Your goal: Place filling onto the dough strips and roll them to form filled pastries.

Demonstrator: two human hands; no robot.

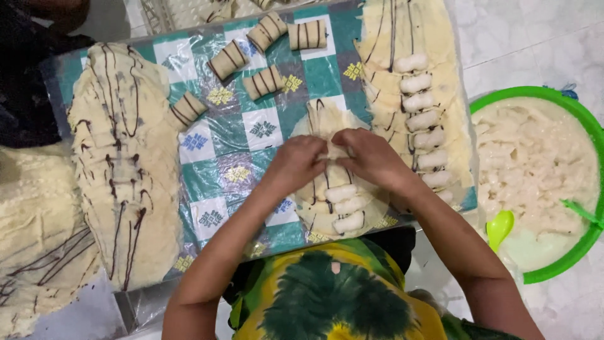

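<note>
My left hand (297, 161) and my right hand (372, 157) meet over a thin pale crepe sheet with dark chocolate stripes (327, 116), pinching and folding its edge. The sheet lies on a green-and-white checkered plastic-covered board (236, 135). Below my hands, white banana pieces (346, 204) lie in a row on more sheets. Several finished striped rolls (263, 80) rest at the far side of the board.
A tall stack of striped sheets (123, 164) lies at the left. Another stack topped with white pieces (418, 104) runs along the right. A green basin (569, 264) of pale filling with a green spoon (499, 228) stands on the white tiled floor at right.
</note>
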